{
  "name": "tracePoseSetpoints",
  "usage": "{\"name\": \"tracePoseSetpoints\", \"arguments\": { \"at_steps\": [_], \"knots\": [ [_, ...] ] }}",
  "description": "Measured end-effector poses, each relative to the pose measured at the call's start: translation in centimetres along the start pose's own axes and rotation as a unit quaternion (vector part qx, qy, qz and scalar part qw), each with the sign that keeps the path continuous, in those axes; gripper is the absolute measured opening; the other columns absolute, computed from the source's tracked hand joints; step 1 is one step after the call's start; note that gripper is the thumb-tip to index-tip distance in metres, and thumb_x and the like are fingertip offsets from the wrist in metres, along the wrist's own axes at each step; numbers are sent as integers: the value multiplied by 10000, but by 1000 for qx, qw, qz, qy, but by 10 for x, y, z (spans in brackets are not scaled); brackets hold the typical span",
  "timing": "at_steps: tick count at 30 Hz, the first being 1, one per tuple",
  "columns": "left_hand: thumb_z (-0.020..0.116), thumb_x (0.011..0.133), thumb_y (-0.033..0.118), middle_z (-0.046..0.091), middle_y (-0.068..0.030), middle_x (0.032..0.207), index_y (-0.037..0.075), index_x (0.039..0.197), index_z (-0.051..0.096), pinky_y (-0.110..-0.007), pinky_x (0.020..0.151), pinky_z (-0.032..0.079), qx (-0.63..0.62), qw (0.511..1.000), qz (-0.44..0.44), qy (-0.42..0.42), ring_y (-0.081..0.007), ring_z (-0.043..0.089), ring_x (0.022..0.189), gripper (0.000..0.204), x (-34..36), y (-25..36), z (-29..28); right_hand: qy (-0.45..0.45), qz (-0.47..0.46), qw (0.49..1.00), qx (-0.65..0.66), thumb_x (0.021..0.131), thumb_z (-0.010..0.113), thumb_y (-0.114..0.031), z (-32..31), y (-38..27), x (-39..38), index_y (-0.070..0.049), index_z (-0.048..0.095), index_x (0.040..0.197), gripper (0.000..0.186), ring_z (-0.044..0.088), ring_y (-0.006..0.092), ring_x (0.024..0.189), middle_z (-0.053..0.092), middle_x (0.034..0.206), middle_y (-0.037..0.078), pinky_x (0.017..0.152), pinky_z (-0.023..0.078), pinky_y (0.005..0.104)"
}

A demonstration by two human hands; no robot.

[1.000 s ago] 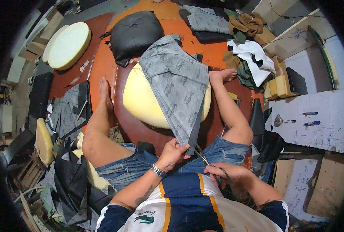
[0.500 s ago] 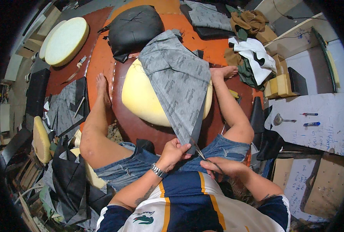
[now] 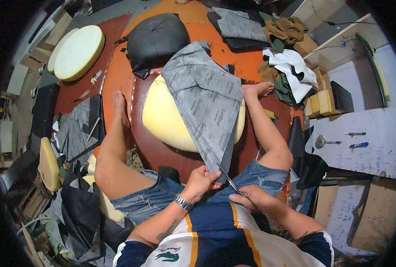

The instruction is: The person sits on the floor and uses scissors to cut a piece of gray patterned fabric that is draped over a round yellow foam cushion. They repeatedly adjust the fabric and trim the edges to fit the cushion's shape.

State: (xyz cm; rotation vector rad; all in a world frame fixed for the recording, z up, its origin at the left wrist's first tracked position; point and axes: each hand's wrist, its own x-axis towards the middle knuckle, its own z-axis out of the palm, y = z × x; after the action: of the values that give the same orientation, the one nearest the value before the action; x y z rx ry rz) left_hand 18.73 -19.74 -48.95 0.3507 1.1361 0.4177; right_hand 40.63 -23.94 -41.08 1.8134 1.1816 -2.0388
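Observation:
A grey printed fabric piece point(image 3: 205, 100) drapes over a yellow foam cushion point(image 3: 169, 118) between my legs. Its narrow end comes toward me, and my left hand point(image 3: 201, 183) pinches that tip between thumb and fingers. A pair of scissors point(image 3: 230, 181) is in my right hand point(image 3: 253, 197), the blades pointing up and left at the fabric's edge, just right of my left fingers. The blades look nearly closed. My right fingers wrap the handles and partly hide them.
Beyond the foam sits a black tufted cushion point(image 3: 158, 41). Round foam discs point(image 3: 83, 52) lie at far left, black and grey scraps point(image 3: 80, 213) at near left. At right, a white board point(image 3: 358, 147) bears a spoon-like metal tool point(image 3: 326, 142) and pens point(image 3: 359, 145). White cloth point(image 3: 291, 71) lies behind.
The scissor blades have come closer together at the fabric's tip. The whole view has shifted slightly, and both hands stay near the same place.

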Motion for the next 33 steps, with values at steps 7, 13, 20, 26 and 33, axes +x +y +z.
{"name": "tracePoseSetpoints", "arguments": {
  "at_steps": [7, 13, 20, 26, 33],
  "knots": [
    [679, 994, 128, 731, -83, 954, 21, 1119, 597, -313, 705, 632, 14, 1000, -3, -2, -164, 728, 807, 184, -1, 1, -4, -33, -64, 994, 85, 910, 570, -748, -5, -19, 27, -4, 677, 892, 752, 501, 118, 521, 544, 657, 20, 443, 352, 291],
    [683, 990, 132, 731, -66, 943, 32, 1111, 603, -311, 691, 631, 8, 1000, 1, -6, -146, 722, 755, 176, 5, -6, -6, 26, -39, 996, 72, 909, 631, -688, 5, -10, 27, -7, 686, 870, 684, 529, 109, 499, 556, 600, 23, 443, 386, 283],
    [684, 995, 171, 727, -79, 921, 35, 1103, 604, -302, 677, 624, -8, 1000, 3, -11, -157, 721, 746, 192, 0, -4, -6, 88, -115, 989, 38, 922, 693, -570, 16, 8, 35, -30, 632, 736, 574, 551, 127, 457, 550, 555, 22, 434, 413, 313],
    [605, 1039, 386, 691, -73, 833, 29, 1008, 644, -286, 564, 551, 90, 995, 18, 32, -152, 678, 649, 360, 11, 18, -13, 82, -95, 992, 21, 911, 689, -591, 14, 4, 35, -37, 626, 724, 588, 588, 146, 466, 577, 546, 51, 453, 449, 315],
    [586, 1054, 356, 649, -36, 723, 51, 1005, 662, -284, 469, 515, 132, 991, -11, 3, -131, 633, 553, 318, 18, 9, -22, 52, -90, 992, 77, 905, 652, -658, 9, -9, 56, -24, 697, 798, 645, 546, 140, 450, 549, 532, 31, 445, 417, 310]
  ]
}}
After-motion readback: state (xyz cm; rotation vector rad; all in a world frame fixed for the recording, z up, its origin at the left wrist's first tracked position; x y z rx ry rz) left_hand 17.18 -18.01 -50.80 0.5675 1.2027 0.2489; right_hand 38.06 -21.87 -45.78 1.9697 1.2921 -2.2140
